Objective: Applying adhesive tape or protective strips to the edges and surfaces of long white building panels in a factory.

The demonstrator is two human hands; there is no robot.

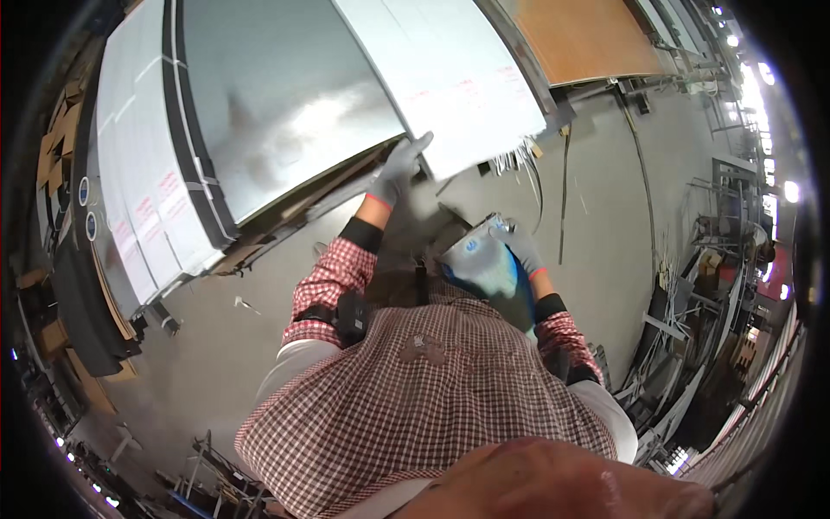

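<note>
Grey-gloved, the left hand (pixel 399 169) is pressed with loose fingers against the lower edge of a white sheet panel (pixel 450 78) lying on the stack of metal sheets (pixel 277 104). A folded bluish-white cloth (pixel 484 259) is clasped in the right hand (pixel 519 246) at chest height. A wiping or sheet-lifting step is judged to be in hand; a firmer hold on the panel edge is needed next.

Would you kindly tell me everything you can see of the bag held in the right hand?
The bag is a crumpled, soft pouch, pale grey-white and glossy like plastic film, with a blue underside and a small round blue mark near its top. It hangs at chest height before the checked shirt, tilted, top toward the white panel. The gloved right hand grips its upper right edge; the left hand is apart from it, on the panel's edge. Its contents are hidden.
</note>
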